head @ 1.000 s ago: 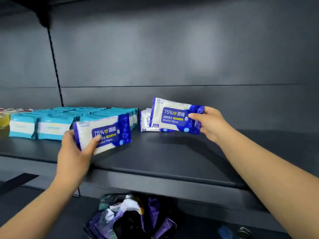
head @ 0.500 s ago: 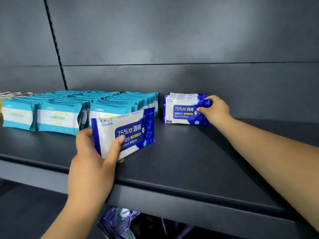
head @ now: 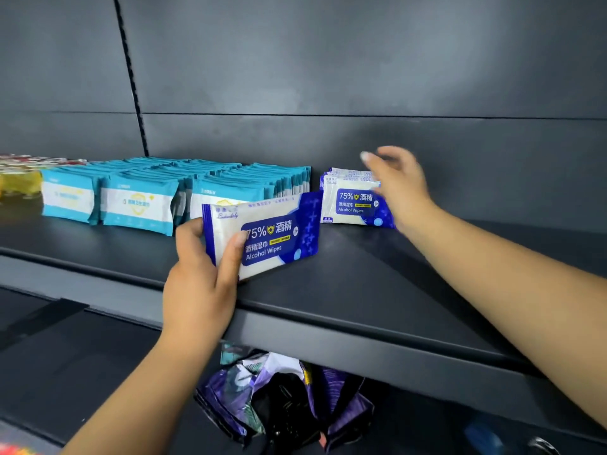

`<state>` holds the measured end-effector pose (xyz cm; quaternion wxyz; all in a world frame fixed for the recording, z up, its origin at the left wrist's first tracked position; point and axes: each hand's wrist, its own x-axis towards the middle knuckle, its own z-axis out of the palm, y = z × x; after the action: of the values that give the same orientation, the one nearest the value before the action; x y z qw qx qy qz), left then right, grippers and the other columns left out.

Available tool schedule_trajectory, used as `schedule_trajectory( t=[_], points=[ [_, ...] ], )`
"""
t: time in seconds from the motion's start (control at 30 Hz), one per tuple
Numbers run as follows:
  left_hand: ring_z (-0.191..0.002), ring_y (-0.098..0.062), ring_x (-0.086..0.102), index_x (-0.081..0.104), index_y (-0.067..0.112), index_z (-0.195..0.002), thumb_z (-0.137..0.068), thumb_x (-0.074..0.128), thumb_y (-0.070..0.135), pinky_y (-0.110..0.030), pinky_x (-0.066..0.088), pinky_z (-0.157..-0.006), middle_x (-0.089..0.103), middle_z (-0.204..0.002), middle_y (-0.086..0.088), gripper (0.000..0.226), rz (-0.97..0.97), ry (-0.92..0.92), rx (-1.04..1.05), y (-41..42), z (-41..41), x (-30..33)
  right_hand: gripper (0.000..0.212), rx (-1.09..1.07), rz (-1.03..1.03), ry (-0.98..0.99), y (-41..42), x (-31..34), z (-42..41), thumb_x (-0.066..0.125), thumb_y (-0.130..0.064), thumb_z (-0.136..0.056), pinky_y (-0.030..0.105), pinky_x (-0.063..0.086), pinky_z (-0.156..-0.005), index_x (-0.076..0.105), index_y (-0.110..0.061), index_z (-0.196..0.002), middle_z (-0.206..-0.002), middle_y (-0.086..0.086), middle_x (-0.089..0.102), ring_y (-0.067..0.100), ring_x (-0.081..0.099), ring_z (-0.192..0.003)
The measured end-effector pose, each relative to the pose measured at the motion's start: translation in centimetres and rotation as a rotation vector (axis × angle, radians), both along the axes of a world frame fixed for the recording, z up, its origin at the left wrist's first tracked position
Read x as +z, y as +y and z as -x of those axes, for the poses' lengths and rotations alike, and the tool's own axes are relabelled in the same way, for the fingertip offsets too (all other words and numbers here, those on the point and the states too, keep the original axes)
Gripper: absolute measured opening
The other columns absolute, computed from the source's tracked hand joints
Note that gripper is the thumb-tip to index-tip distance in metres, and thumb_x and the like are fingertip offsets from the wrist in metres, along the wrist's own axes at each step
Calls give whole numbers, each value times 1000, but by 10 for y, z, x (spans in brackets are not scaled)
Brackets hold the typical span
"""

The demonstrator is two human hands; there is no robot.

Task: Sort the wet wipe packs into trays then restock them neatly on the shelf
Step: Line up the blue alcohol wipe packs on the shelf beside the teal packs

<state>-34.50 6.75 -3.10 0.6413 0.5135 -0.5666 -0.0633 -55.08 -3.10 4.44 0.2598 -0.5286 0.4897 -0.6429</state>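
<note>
My left hand [head: 200, 274] grips a blue-and-white alcohol wipe pack [head: 269, 236] by its left end, tilted, above the front of the dark shelf [head: 345, 290]. A short row of the same blue packs [head: 351, 203] stands upright at the back of the shelf. My right hand [head: 399, 182] hovers at that row's right end, blurred, fingers spread and holding nothing. Several rows of teal wipe packs [head: 141, 205] stand to the left of the blue row.
Yellow and red packets [head: 18, 182] lie at the shelf's far left. Below the shelf a purple patterned bag [head: 282, 399] sits open on a lower surface. The shelf stretches bare to the right of the blue row.
My right hand has let go of the blue pack it set at the front of the row and lifted off with fingers spread. My left hand carried its pack closer to the row.
</note>
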Motion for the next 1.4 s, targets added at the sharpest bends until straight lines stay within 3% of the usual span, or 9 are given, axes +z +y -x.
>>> schedule_trajectory(
  t=[0.1, 0.17, 0.23, 0.33, 0.5, 0.7, 0.93, 1.27, 1.4],
  points=[
    [-86, -26, 54, 37, 1, -121, -83, 41, 43, -26, 26, -62, 51, -96, 2, 57, 8, -9, -20, 6, 1, 0, 12, 631, -344, 24, 44, 2, -34, 61, -26, -87, 31, 55, -79, 60, -19, -97, -96, 0, 68, 14, 65, -87],
    [-91, -34, 56, 38, 3, -120, -90, 47, 36, -29, 26, -61, 51, -93, 1, 46, -39, -38, -4, 6, 1, 0, 17, 723, -380, 239, 53, -6, -42, 67, -8, -81, 32, 56, -83, 64, -13, -97, -97, 2, 71, 18, 68, -89],
    [-84, -32, 56, 38, 12, -113, -89, 52, 48, -32, 27, -58, 54, -83, 8, 45, -71, -123, 8, 6, 0, 0, 19, 615, -339, 353, 55, -7, -36, 71, 0, -76, 35, 54, -88, 64, -5, -93, -97, 6, 70, 24, 67, -92],
    [-72, -16, 54, 31, 30, -103, -72, 26, 69, -28, 29, -56, 54, -79, 30, 50, -58, -309, -20, 5, -2, -4, 19, 428, -276, 235, 43, -4, -7, 72, 2, -74, 44, 54, -84, 66, -4, -90, -91, 13, 70, 30, 66, -85],
    [-59, 0, 51, 41, 34, -93, -66, 15, 70, -15, 34, -57, 61, -75, 21, 52, -111, -448, 42, -1, -4, -4, 24, 139, -261, 3, 0, -9, 40, 71, 3, -76, 45, 53, -86, 62, -3, -96, -100, 16, 67, 27, 65, -86],
    [-52, -3, 42, 59, 24, -77, -76, 32, 50, -16, 30, -53, 44, -47, 9, 38, -135, -488, 117, -3, -3, -4, 29, -72, -313, 266, -47, -27, 44, 81, -15, -68, 44, 50, -91, 64, -10, -91, -108, 11, 66, 28, 63, -99],
    [-57, -22, 47, 62, 20, -74, -68, 20, 60, -28, 33, -53, 54, -53, -1, 58, -82, -483, 98, -7, -9, -7, 34, -236, -248, 442, -56, -31, 32, 71, -26, -81, 26, 36, -73, 55, -9, -106, -120, 11, 58, 23, 54, -99],
    [-50, -20, 45, 65, 17, -73, -67, 25, 58, -26, 30, -50, 55, -52, -6, 58, -76, -459, 50, -8, -10, -8, 84, -321, -344, 418, -48, -34, 23, 71, -25, -80, 35, 35, -101, 17, -11, -143, -143, 14, 29, 33, 39, -128],
    [-55, -23, 51, 63, 22, -71, -65, 25, 59, -27, 35, -52, 60, -57, -9, 53, -98, -442, 37, -8, -11, -8, 85, -376, -374, 442, -31, -34, 29, 69, -33, -81, 38, 29, -106, 17, -11, -145, -146, 12, 26, 31, 29, -133]
  ],
)
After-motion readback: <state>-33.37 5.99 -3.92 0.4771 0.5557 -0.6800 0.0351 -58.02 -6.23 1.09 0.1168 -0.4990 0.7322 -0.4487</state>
